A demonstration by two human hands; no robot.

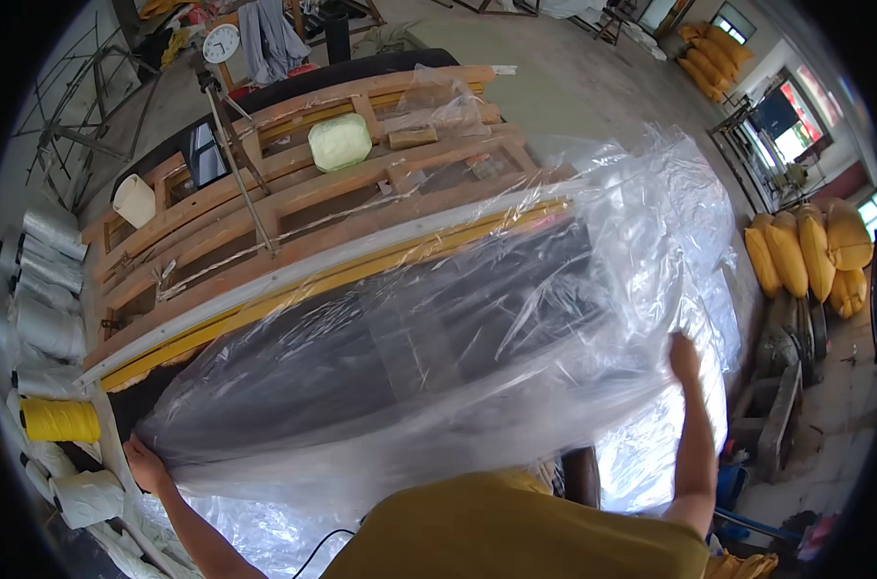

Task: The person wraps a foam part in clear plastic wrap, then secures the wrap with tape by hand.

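While the clear plastic sheet (pixel 477 328) lies spread over a dark panel (pixel 400 338) beside the wooden frame (pixel 293 193), the left hand (pixel 147 465) pinches its near-left edge and the right hand (pixel 684 357) presses open-palmed on its right side — yellow sacks (pixel 810 253) well apart.

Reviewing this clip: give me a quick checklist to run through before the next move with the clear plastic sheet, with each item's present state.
1. Left hand grips the clear plastic sheet at its left edge: ok.
2. Right hand is on the sheet's right side: ok; whether it grips is unclear.
3. Sheet lies smooth: not ok, wrinkled and billowing.
4. Sheet covers the dark panel: cannot tell at far end.
5. Sheet is apart from the wooden frames: cannot tell.
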